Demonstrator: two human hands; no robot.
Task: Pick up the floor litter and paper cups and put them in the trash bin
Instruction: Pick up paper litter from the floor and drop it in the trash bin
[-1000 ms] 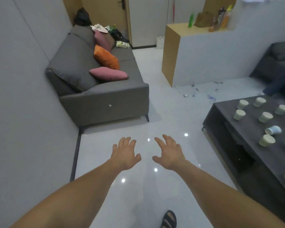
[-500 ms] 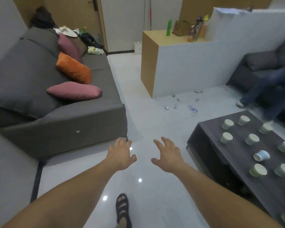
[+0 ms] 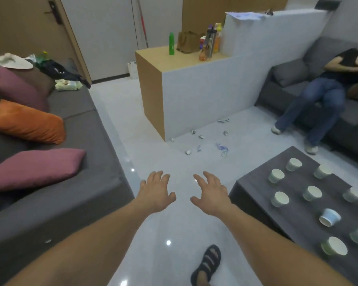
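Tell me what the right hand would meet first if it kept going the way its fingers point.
Nothing at first: the right hand, open, aims ahead and slightly left over bare floor. The first things on that line look like the litter scraps, then the counter corner. Depth is unclear.

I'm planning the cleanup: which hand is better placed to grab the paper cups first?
Probably the right. The right hand is open, empty and next to the table holding the paper cups; the left hand is on the sofa side.
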